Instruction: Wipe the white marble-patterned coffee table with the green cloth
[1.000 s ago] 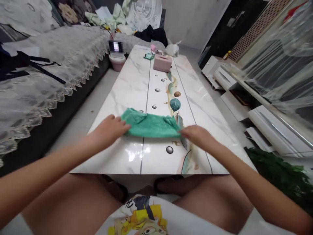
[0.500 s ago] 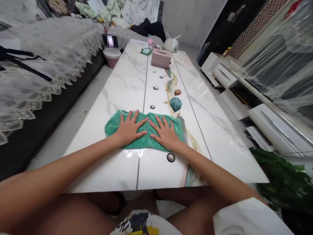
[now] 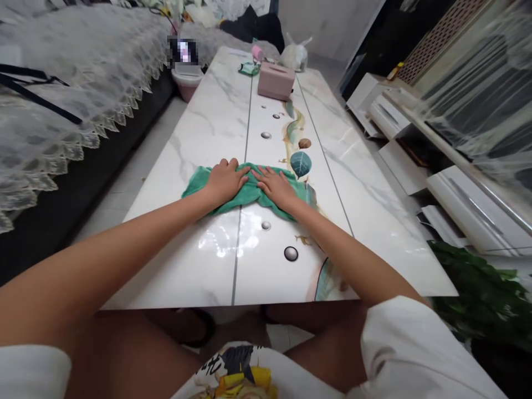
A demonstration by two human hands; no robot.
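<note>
A green cloth [image 3: 195,185] lies bunched across the middle of a long white marble-look table [image 3: 208,138]. My left hand [image 3: 225,180] presses down on the cloth's left half with curled fingers. Beside it, my right hand [image 3: 275,187] lies flat on the right half, fingers together. The two hands almost touch at the cloth's centre. The cloth's far right end reaches a painted leaf pattern [image 3: 300,164] on the table top.
A pink tissue box [image 3: 274,80], a small green packet [image 3: 248,68] and a white plastic bag [image 3: 294,55] stand at the table's far end. A lace-covered sofa [image 3: 75,77] runs along the left; white cabinets [image 3: 419,160] and a green plant [image 3: 482,293] are on the right.
Both hands went from gripping the cloth's ends to pressing on its middle, then pushed it away along the table. The cloth now lies farther off and more bunched.
</note>
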